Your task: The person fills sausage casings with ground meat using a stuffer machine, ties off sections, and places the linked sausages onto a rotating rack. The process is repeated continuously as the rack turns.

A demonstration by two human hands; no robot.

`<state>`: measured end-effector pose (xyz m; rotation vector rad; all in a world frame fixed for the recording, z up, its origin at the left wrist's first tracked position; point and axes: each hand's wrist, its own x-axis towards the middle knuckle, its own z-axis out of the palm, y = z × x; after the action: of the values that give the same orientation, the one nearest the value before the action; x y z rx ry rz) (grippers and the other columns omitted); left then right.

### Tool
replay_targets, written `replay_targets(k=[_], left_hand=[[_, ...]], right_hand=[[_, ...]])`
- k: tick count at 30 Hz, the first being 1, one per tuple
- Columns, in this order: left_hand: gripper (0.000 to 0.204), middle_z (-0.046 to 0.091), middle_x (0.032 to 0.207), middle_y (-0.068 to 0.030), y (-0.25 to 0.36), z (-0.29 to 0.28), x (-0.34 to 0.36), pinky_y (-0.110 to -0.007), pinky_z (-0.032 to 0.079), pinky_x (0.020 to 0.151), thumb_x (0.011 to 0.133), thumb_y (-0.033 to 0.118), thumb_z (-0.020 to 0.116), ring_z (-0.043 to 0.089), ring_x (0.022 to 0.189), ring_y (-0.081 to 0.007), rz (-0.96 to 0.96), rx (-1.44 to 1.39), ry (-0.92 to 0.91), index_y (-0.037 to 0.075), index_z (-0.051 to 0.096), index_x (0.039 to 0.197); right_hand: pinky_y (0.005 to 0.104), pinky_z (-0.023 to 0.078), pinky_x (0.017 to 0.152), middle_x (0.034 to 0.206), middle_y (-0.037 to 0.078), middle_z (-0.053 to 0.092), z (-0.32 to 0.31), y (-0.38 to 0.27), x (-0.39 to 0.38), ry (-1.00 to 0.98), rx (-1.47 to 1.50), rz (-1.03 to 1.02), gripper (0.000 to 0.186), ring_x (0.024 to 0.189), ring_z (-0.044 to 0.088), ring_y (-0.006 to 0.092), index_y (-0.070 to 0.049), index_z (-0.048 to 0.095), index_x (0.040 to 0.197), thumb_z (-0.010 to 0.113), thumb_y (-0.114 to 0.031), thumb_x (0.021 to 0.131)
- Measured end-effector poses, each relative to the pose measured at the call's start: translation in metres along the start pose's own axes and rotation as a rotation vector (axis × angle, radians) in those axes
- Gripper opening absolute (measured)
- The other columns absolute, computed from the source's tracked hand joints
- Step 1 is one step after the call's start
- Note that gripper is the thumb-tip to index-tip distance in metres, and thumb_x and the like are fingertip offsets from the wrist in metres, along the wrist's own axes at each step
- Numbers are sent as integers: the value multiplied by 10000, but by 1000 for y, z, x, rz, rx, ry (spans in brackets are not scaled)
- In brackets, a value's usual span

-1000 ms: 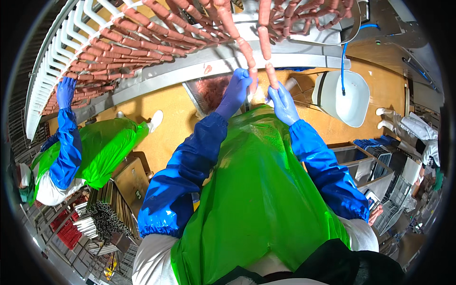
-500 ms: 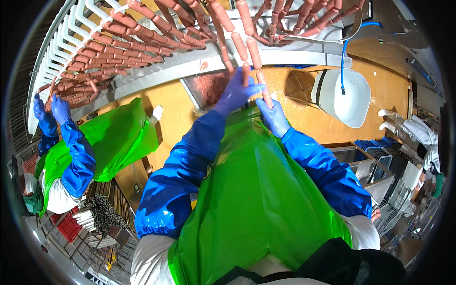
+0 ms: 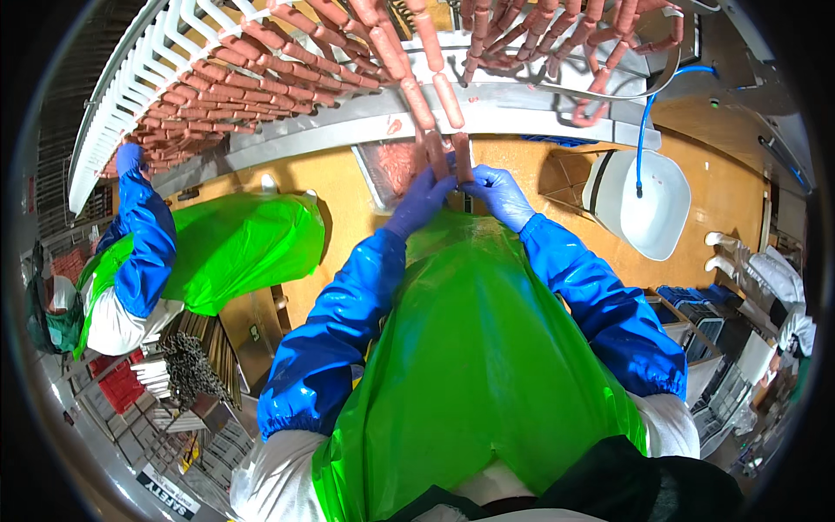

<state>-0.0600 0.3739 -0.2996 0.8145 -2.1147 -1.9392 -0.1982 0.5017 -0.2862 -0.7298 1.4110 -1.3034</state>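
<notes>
Two strands of pink linked sausages (image 3: 422, 109) run down from the rail to my hands in blue gloves. My left hand (image 3: 419, 203) is closed round the lower end of the left strand. Just right of it, my right hand (image 3: 494, 194) grips the bottom link of the right strand (image 3: 463, 155) between thumb and fingers. The hands are close together above my green apron (image 3: 474, 322). Behind them is a tray of pink meat (image 3: 387, 170) under the edge of a metal ledge (image 3: 557, 121).
More sausages hang from a curved rack with white hooks (image 3: 170, 36). A co-worker in green apron (image 3: 243, 252) stands at left, reaching to it. A white bin (image 3: 648, 209) with blue hose (image 3: 644, 148) is at right, beside another person in white (image 3: 770, 287). Carts with metal rods (image 3: 200, 374) stand lower left.
The view has shifted slightly, scene lower in frame. My hands have drawn level and lower on the strands, the right one angled more leftward. The co-worker's arm has moved along the rack.
</notes>
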Motion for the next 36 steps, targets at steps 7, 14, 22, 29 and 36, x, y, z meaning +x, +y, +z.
replay_targets(k=[7, 14, 22, 29, 36], left_hand=[[472, 617, 1046, -256, 45, -50, -13, -488, 477, 789, 992, 356, 383, 607, 944, -422, 64, 488, -150, 31, 404, 1333], [377, 561, 636, -87, 30, -90, -17, -411, 440, 533, 991, 432, 397, 573, 578, -294, -105, 117, -183, 92, 546, 922], [145, 516, 685, -19, 78, -100, 20, -294, 396, 518, 902, 196, 548, 515, 581, -172, 705, 320, -72, 76, 526, 823], [225, 575, 971, -109, 5, -90, -15, -374, 488, 712, 891, 151, 495, 573, 738, -225, 297, -103, 381, 13, 576, 1049], [208, 585, 870, -124, -24, -99, -55, -403, 491, 696, 892, 125, 488, 591, 754, -256, 161, 249, 110, 18, 622, 1008]], right_hand=[[244, 445, 666, 850, -2, 568, 56, -13, 23, 50, 676, 158, 254, 755, 518, 95, -32, 553, 1094, 602, -209, 919], [255, 471, 632, 804, 32, 572, 60, -29, 44, -170, 149, 4, 180, 710, 540, 106, -39, 556, 1012, 561, -211, 960], [289, 472, 719, 931, 22, 591, 82, -32, 66, 293, 34, -24, 248, 849, 563, 111, -15, 548, 1113, 565, -182, 930], [235, 440, 524, 682, 41, 597, 105, -45, 64, 283, 250, 333, 442, 566, 542, 113, -31, 597, 940, 539, -468, 950], [247, 418, 569, 732, -15, 527, 109, -70, 77, -361, -69, 484, 388, 621, 484, 83, -98, 592, 985, 639, -469, 882]])
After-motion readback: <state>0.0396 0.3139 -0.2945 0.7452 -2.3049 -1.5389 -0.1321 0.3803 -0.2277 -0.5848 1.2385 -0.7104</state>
